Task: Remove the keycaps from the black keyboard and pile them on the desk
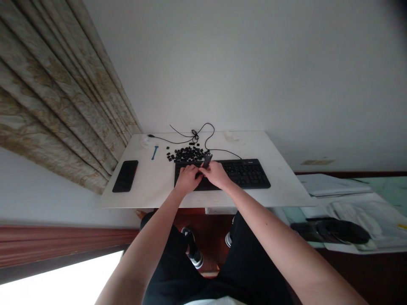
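A black phone (125,176) lies on the white table (151,184) near a patterned curtain (63,76).

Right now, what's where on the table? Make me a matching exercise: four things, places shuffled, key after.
Things
1. Phone
2. Blue tool
3. Loose keycaps
4. Keyboard

Places
A. Scattered along the keyboard's far side
B. Partly covered by the left hand and right hand
C. Near the left edge of the table
D. Between the phone and the keycaps

Pairs: 1-C, 2-D, 3-A, 4-B
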`<state>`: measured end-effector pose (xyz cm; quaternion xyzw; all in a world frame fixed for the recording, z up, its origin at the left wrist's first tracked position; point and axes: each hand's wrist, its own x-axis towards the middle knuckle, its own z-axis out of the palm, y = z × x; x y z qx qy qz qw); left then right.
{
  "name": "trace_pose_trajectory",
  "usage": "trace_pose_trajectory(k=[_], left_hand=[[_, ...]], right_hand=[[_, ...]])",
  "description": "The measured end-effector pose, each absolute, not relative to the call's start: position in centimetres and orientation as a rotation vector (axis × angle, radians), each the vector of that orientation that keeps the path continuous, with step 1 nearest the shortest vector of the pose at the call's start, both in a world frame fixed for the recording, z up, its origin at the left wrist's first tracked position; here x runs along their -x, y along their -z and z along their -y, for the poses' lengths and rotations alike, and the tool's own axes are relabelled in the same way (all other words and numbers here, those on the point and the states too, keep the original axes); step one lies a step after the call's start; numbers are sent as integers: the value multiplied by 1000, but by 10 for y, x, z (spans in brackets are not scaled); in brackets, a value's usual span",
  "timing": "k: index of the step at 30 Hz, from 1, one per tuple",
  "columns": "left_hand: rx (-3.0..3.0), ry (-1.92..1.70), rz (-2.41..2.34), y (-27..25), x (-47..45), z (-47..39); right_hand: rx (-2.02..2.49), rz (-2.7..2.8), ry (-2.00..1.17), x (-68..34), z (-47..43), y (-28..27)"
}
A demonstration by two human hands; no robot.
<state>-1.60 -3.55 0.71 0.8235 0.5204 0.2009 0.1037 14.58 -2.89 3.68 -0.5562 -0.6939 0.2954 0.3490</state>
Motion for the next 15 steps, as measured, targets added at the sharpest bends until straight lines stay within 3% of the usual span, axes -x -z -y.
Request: trace_pose_trajectory(k=[8,15], left_hand=[[-2460,-583,-1422,-3,20,35],[-2481,-523,-1412,-5,21,37]], right_hand=[[1273,1771,-733,-152,60,-27],[1167,1782,-512,-148,81,-18]])
